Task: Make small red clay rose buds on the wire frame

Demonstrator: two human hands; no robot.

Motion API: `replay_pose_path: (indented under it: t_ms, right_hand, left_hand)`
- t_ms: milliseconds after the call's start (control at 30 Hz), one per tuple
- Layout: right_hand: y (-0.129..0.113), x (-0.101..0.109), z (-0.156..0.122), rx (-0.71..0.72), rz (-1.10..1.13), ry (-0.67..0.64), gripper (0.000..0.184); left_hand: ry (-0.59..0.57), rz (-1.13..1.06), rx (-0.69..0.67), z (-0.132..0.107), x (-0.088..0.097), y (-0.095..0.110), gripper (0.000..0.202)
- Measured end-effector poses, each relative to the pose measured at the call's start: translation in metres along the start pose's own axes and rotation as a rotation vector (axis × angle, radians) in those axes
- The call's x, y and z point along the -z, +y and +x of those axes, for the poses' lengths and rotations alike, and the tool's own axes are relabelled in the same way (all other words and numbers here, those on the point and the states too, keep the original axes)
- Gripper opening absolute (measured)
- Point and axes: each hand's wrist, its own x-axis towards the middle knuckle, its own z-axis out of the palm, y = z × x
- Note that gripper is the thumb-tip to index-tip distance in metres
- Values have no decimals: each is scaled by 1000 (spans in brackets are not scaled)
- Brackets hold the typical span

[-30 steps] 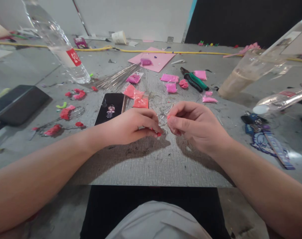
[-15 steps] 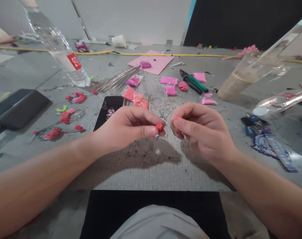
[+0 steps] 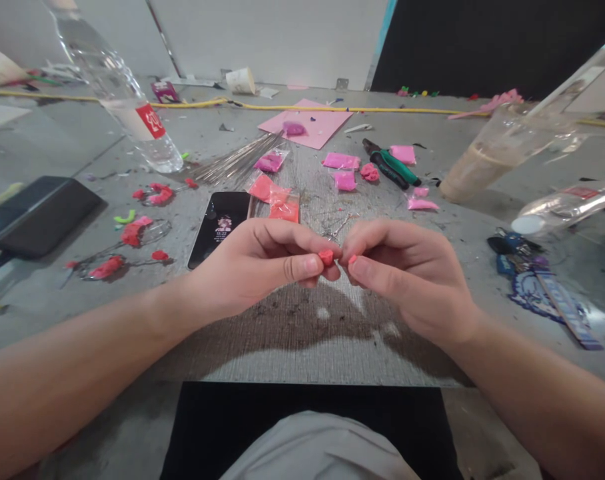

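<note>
Between thumb and fingers, my left hand [image 3: 262, 263] pinches a small red clay piece [image 3: 326, 257], shaped like a little bud. Close beside it my right hand [image 3: 407, 273] is closed on a smaller red clay bit [image 3: 352, 259], of which only a speck shows past the thumb. The fingertips of both hands are nearly touching. Behind them a thin twisted wire [image 3: 340, 227] lies on the table. A phone [image 3: 217, 223] with a lit screen is partly hidden by my left hand, and orange-red clay packets [image 3: 282, 203] sit beyond it.
To the left lie wire pieces with red clay [image 3: 107, 267] and a tilted-looking water bottle [image 3: 142, 127]. Farther back are a bundle of wires [image 3: 237, 160], pink clay packets [image 3: 341, 161] and green-handled pliers [image 3: 395, 167]. A plastic cup [image 3: 477, 160] and a keychain [image 3: 542, 287] are on the right.
My hands have come closer together, the right one moving left towards the bud in my left. The phone's screen has lit up with the time. The view has shifted slightly.
</note>
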Motion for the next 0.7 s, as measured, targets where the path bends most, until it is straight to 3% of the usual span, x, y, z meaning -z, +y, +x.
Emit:
replay_pose_path:
  t_ms: [700]
  right_hand:
    - [5,2,-4,-6,-54,-91,7]
  left_hand:
    - [-28,5,-46,0,3,0,17]
